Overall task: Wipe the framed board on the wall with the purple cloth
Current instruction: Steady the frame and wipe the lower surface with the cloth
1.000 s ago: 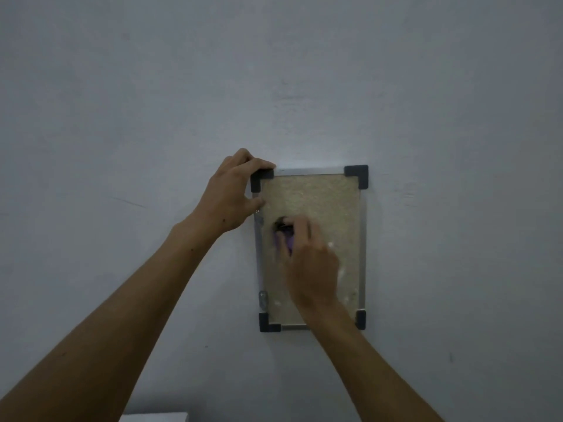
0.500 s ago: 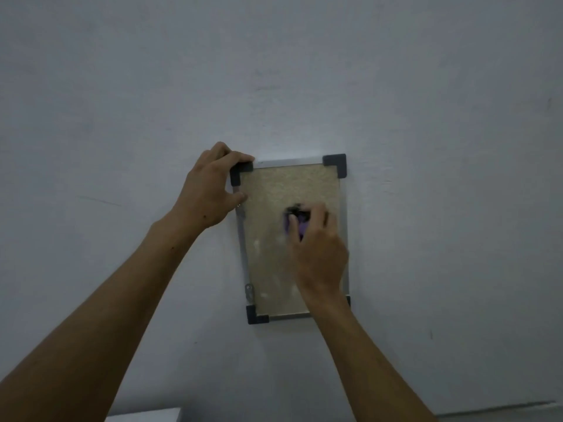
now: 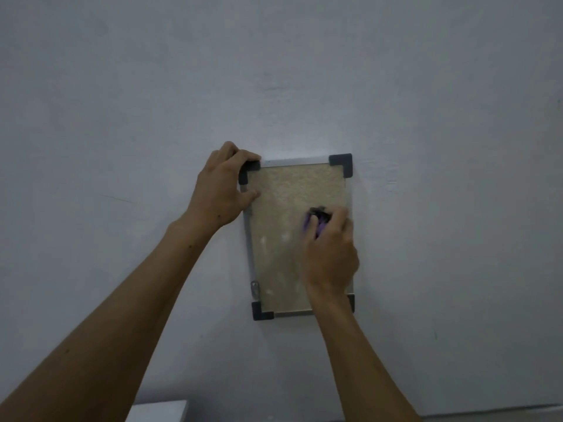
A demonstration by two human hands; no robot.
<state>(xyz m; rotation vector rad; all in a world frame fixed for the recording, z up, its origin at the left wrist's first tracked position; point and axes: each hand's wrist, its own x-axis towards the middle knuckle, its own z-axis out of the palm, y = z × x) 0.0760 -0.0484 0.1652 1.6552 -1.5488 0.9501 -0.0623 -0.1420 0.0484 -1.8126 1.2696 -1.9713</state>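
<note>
A framed board (image 3: 283, 208) hangs upright on the wall, with a tan cork-like face, a silver frame and dark corner caps. My left hand (image 3: 221, 190) grips its top left corner, fingers curled over the cap and thumb on the left edge. My right hand (image 3: 330, 251) presses a bunched purple cloth (image 3: 316, 222) against the right half of the board's face, fingers curled round it. Only a small part of the cloth shows between my fingers. Pale smudges mark the lower part of the face.
The board hangs on a plain grey-white wall (image 3: 426, 147). A white flat surface (image 3: 158, 414) shows at the bottom edge, left of centre. A small metal clip (image 3: 254, 288) sits on the frame's lower left side.
My right hand has slid the cloth from the left-centre of the board across to its right side. My left hand has kept its grip on the top left corner.
</note>
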